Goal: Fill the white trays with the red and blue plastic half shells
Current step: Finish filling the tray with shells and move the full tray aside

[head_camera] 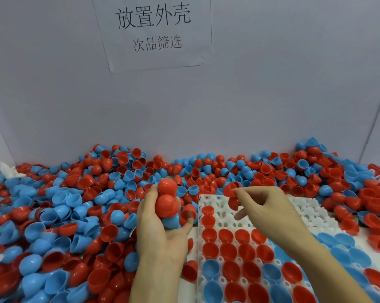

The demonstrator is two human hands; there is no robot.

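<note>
The left hand (160,224) is cupping a small stack of half shells, its fingers (148,200) curling up around them: two red shells (167,197) are sitting domes-up on top and a blue shell (172,221) is resting underneath, against the palm. One more red shell (189,212) is lying against the tips of these fingers on their right side.

The right hand (265,206) is hovering just to the right of the left one, its thumb and forefinger pinching the rim of a single red half shell (229,190), with another red shell (233,203) showing directly below those fingertips; whether that lower one is also being held cannot be told. The remaining fingers of this hand are curling loosely beneath.

Under and below the right fingers the white tray (208,199) is lying flat on the surface, its far pockets still bare. Closer to the person than the fingers, the tray's pockets are holding red shells (228,251) open side up in rows, and nearer still blue shells (211,268) are mixing in among the red. A second white tray (311,206) is sitting to the right of the right fingers, partly bare, with blue shells (346,254) along its near part.

To the left of the left fingers and beyond both hands, a loose heap of red and blue half shells (75,215) is covering the surface up to the grey back wall (272,95). High above the fingers a paper sign (154,31) with printed characters is hanging on that wall.
</note>
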